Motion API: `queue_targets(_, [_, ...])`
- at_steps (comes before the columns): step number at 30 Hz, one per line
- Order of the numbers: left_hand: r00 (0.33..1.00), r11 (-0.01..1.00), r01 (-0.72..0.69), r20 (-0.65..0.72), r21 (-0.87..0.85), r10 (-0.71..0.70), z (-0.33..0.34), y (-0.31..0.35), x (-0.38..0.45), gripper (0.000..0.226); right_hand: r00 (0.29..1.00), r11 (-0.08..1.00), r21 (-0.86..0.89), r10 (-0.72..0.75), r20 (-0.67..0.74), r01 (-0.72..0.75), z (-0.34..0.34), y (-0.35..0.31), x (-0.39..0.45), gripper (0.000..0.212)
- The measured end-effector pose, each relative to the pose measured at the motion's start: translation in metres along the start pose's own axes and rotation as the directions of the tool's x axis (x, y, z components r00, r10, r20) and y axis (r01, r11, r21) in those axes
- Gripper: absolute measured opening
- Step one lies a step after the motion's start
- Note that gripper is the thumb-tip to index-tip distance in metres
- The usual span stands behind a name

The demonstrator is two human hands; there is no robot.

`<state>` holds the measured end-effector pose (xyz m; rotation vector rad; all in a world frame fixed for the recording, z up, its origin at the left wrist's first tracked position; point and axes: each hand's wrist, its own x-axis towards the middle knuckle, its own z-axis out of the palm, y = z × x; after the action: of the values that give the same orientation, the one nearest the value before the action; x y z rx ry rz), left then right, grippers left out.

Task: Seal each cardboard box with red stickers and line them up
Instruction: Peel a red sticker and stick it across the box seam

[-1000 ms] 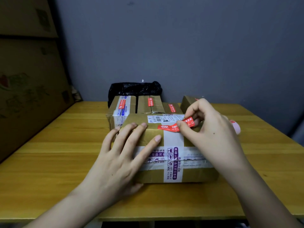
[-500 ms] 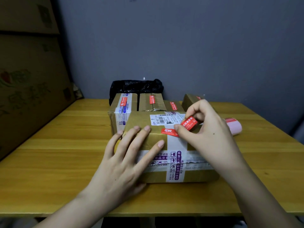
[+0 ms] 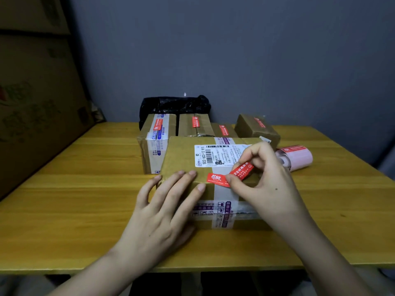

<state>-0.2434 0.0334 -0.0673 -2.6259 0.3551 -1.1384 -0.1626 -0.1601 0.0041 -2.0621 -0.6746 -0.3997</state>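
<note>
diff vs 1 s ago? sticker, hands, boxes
The right hand has pressed the near end of the red sticker onto the front box at its front top edge and now pinches the far end raised. Before, the whole strip was held level. The left hand stays flat on the box; the boxes behind are unmoved.

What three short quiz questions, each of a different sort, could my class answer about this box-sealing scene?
1. True or false: the left hand rests flat on the front box.
2. What does the right hand pinch? A) red sticker B) sticker roll C) black bag
3. How many boxes behind it show a red sticker?

Key: 1 true; 2 A; 3 four.
</note>
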Motion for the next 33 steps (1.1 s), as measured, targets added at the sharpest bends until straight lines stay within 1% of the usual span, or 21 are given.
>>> queue_targets(4, [0.997,0.999,0.009,-0.079,-0.042,-0.012,0.001,0.000,0.002,0.076,1.000,1.000,0.015,0.007,-0.020,-0.006,0.004,-0.001,-0.002,0.033])
queue_targets(11, [0.995,0.996,0.001,-0.102,-0.087,-0.010,-0.002,-0.005,0.008,0.070,1.000,0.998,0.060,0.000,0.002,0.000,0.005,-0.002,0.000,0.032])
queue_targets(13, [0.994,0.994,0.000,-0.106,-0.112,-0.012,-0.004,-0.006,0.009,0.067,1.000,0.991,0.136,0.016,0.012,-0.017,0.001,-0.005,0.002,0.032])
queue_targets(15, [0.995,0.991,0.003,-0.103,-0.132,-0.017,-0.005,-0.007,0.011,0.066,0.997,0.968,0.244,0.040,0.059,-0.053,-0.004,-0.006,0.006,0.034])
queue_targets(18, [0.996,0.990,0.005,-0.092,-0.142,-0.018,-0.006,-0.008,0.011,0.066,0.994,0.961,0.275,0.007,0.106,-0.037,-0.009,-0.003,0.011,0.035])
queue_targets(22, [0.996,0.988,0.012,-0.090,-0.157,-0.027,-0.006,-0.009,0.010,0.066,0.997,0.943,0.333,-0.026,0.077,-0.001,-0.013,-0.001,0.012,0.031])
queue_targets(24, [0.995,0.987,0.016,-0.091,-0.158,-0.031,-0.006,-0.008,0.010,0.066,0.995,0.960,0.279,-0.059,0.086,0.033,-0.013,0.000,0.010,0.035])
queue_targets(26, [0.995,0.987,0.016,-0.092,-0.157,-0.031,-0.005,-0.008,0.010,0.066,0.992,0.978,0.199,-0.084,0.092,0.064,-0.009,0.001,0.006,0.043])
queue_targets(29, [0.996,0.988,0.012,-0.091,-0.156,-0.027,-0.006,-0.008,0.011,0.066,0.987,0.988,0.066,-0.147,0.071,0.142,-0.003,0.001,0.000,0.051])
queue_targets(31, [0.996,0.989,0.012,-0.091,-0.150,-0.026,-0.006,-0.008,0.011,0.066,0.982,0.985,0.020,-0.175,0.072,0.174,0.000,-0.001,-0.003,0.050])
queue_targets(33, [0.995,0.989,0.014,-0.092,-0.150,-0.028,-0.005,-0.008,0.011,0.066,0.983,0.985,0.004,-0.175,0.056,0.175,0.003,-0.004,-0.006,0.047])
